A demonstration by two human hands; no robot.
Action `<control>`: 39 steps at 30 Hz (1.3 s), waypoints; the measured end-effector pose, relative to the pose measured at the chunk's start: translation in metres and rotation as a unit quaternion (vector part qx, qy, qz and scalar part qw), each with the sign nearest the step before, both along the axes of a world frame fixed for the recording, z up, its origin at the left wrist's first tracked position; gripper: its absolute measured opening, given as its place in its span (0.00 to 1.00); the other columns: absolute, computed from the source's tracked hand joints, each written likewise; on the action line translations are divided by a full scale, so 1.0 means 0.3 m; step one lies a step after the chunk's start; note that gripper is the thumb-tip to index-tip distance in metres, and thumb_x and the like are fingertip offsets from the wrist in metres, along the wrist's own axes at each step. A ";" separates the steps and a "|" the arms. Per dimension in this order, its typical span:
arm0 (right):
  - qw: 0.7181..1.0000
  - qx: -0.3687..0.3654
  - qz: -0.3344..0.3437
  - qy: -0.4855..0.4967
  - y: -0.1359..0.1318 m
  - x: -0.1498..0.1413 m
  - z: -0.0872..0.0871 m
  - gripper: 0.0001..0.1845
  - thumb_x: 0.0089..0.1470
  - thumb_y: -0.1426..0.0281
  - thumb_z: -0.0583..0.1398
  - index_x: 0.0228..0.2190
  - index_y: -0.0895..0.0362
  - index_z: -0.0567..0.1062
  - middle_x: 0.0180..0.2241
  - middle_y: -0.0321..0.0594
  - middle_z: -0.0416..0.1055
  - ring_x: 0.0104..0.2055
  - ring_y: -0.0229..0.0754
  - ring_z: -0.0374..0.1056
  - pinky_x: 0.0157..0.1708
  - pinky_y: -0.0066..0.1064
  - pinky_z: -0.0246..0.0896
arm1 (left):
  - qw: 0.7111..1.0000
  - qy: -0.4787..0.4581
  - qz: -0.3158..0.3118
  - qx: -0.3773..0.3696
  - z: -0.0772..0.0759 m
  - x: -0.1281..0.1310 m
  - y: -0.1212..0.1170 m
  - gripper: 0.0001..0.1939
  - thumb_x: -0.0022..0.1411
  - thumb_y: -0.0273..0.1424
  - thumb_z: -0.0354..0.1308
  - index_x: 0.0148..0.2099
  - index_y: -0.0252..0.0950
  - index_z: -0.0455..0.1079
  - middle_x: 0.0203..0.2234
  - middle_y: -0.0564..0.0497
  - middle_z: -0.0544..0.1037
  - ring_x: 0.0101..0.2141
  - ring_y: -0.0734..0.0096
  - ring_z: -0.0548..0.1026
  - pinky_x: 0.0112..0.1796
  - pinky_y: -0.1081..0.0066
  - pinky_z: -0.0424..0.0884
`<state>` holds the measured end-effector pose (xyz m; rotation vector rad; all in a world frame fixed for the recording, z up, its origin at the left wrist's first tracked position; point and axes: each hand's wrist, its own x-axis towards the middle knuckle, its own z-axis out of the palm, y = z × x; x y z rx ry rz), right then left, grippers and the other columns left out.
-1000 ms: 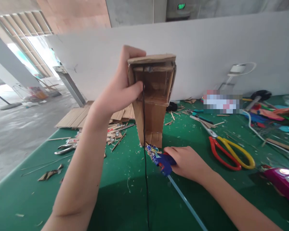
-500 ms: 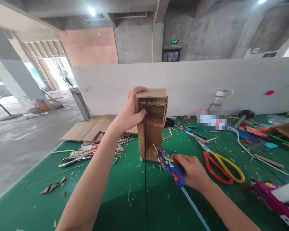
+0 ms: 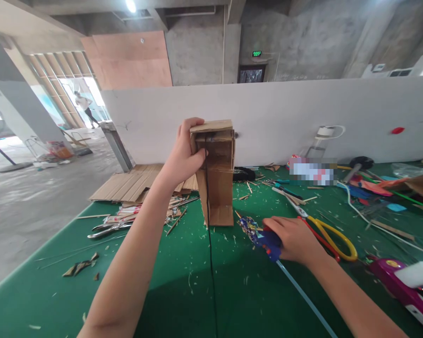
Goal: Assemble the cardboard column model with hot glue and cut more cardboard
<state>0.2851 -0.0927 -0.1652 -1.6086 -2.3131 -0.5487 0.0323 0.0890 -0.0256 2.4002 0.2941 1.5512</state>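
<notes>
Upright on the green table stands a tall, open-fronted cardboard box [image 3: 221,197]. My left hand [image 3: 186,152] grips its upper left side, thumb at the front opening and fingers over the top. A black cord [image 3: 211,253] hangs out of the box's upper compartment and runs down toward me. In my right hand [image 3: 291,239] is a blue hot glue gun [image 3: 259,234], its nozzle pointing up and left, a little to the right of the box's base. A long translucent glue stick [image 3: 305,295] sticks out of the gun's back end.
Scissors with red and yellow handles [image 3: 333,237] lie right of my right hand, and a magenta device [image 3: 398,286] sits at the right edge. Cardboard sheets [image 3: 127,184], pliers [image 3: 109,229] and wood sticks lie at left. A white partition [image 3: 268,122] rises behind the table.
My left hand and the box have shifted slightly left and up in view. My right hand has drawn the glue gun rightward, away from the box's base.
</notes>
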 end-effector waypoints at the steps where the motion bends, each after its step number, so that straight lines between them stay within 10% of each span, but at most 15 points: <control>1: 1.000 -0.014 -0.017 -0.007 0.002 0.004 0.002 0.13 0.50 0.66 0.59 0.38 0.60 0.72 0.32 0.44 0.76 0.34 0.46 0.73 0.30 0.33 0.56 | 1.000 -0.005 0.017 0.009 0.000 -0.003 0.002 0.34 0.49 0.13 0.53 0.56 0.46 0.57 0.48 0.47 0.63 0.54 0.58 0.62 0.58 0.52 0.63; 12: 0.936 -0.113 -0.326 0.071 0.051 -0.011 -0.014 0.27 0.55 0.69 0.54 0.56 0.63 0.63 0.48 0.52 0.70 0.48 0.56 0.69 0.37 0.40 0.63 | 0.995 -0.021 0.100 0.008 0.012 -0.013 0.000 0.33 0.46 0.11 0.53 0.52 0.44 0.58 0.48 0.48 0.59 0.57 0.55 0.57 0.62 0.47 0.54; 17: 0.924 -0.128 -0.337 0.127 0.053 -0.023 -0.025 0.29 0.58 0.71 0.50 0.60 0.66 0.58 0.51 0.54 0.67 0.54 0.57 0.62 0.51 0.44 0.58 | 0.995 -0.016 0.102 0.009 0.008 -0.011 -0.005 0.34 0.45 0.11 0.52 0.52 0.44 0.58 0.48 0.48 0.59 0.57 0.56 0.56 0.63 0.46 0.53; 33: 0.939 -0.067 -0.333 0.059 0.053 -0.016 -0.043 0.25 0.58 0.74 0.50 0.57 0.64 0.64 0.46 0.52 0.71 0.50 0.57 0.66 0.49 0.50 0.59 | 0.995 0.006 0.097 -0.009 0.016 0.003 -0.041 0.33 0.47 0.13 0.51 0.53 0.44 0.57 0.49 0.47 0.59 0.58 0.56 0.57 0.63 0.44 0.52; 39: 0.958 0.033 -0.216 0.188 0.069 0.018 0.105 0.24 0.61 0.65 0.51 0.57 0.59 0.61 0.52 0.51 0.67 0.54 0.56 0.63 0.51 0.51 0.61 | 0.994 0.025 0.108 -0.006 0.021 0.031 -0.093 0.32 0.48 0.14 0.50 0.53 0.44 0.54 0.52 0.46 0.54 0.62 0.54 0.50 0.63 0.43 0.53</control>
